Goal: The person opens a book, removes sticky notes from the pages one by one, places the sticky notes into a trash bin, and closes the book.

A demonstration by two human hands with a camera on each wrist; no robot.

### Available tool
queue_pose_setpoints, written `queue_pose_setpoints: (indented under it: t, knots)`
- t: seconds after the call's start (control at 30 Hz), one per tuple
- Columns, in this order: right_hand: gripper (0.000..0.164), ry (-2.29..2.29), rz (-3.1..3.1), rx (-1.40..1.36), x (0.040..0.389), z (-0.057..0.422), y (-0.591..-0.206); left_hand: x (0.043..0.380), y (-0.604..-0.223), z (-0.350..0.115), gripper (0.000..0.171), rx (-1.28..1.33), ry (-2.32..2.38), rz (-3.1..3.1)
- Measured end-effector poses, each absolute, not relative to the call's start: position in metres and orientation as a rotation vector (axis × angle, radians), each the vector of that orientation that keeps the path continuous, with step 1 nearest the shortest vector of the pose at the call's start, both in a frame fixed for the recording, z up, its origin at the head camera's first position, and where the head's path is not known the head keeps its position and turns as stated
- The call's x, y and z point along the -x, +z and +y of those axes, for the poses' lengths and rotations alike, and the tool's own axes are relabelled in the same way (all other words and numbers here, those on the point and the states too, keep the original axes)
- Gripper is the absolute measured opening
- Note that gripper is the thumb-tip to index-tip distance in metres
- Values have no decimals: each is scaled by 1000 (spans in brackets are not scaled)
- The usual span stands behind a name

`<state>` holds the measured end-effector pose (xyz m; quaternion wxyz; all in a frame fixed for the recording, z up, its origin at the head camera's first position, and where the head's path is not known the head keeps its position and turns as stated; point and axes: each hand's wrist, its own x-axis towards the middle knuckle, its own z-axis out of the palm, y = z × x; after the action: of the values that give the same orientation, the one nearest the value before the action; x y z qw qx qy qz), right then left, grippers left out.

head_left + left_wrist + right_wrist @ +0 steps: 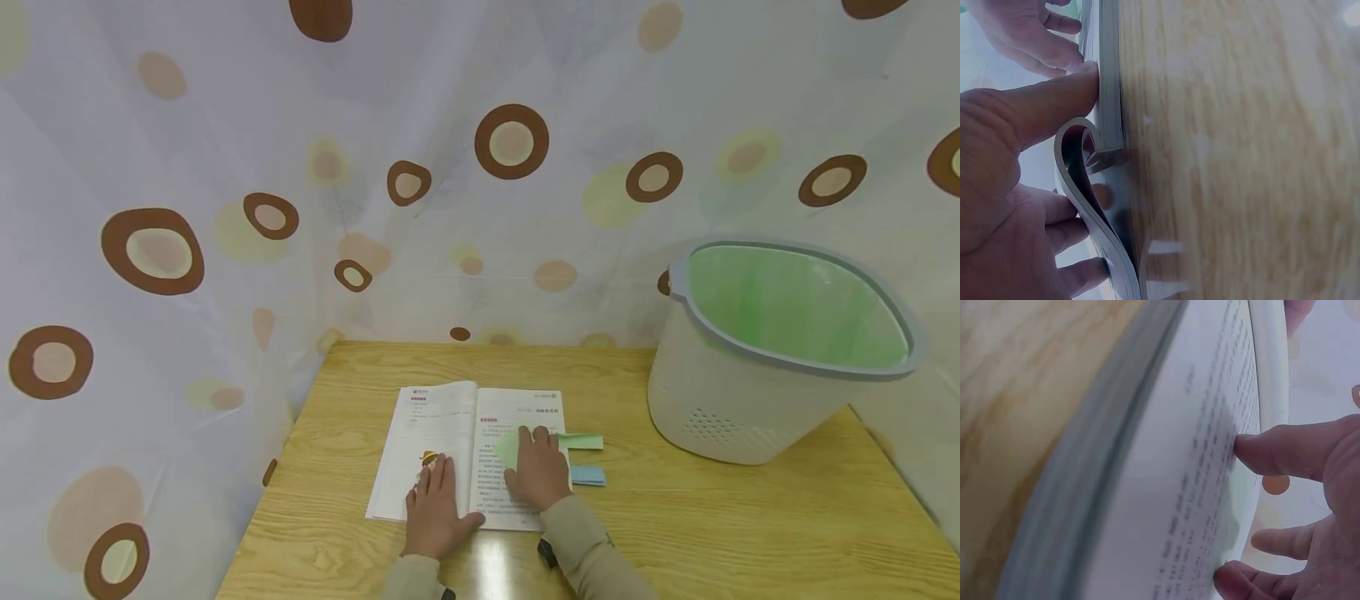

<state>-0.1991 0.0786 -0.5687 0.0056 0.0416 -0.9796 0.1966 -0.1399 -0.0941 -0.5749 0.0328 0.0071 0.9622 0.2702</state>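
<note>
An open book [517, 492] lies on the wooden table, printed text on its right page and a small cartoon figure [428, 458] on its left. Spread over the lower left page is my left hand [435, 512], its thumb reaching across the gutter onto the right page. The left half of the book bows up in a curve in the left wrist view. My right hand [542, 471] rests on the right page, fingertips and thumb [1266, 453] touching the paper. A pale green sticky note [507, 450] shows on the page beside this hand, partly hidden under it.
From the book's right edge stick out a green paper strip [585, 442] and a blue paper strip [588, 476]. A tall white basket [720, 417] with a grey rim and green inside stands at the right. Behind the table [675, 525] hangs a spotted curtain [450, 250].
</note>
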Motion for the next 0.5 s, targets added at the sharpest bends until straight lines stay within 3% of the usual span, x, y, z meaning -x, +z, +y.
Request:
queue_pose_setpoints:
  t: [0.5]
  knots:
    - [78, 688, -3145, -41, 217, 79, -565, 139, -573, -94, 101, -18, 826, 2958]
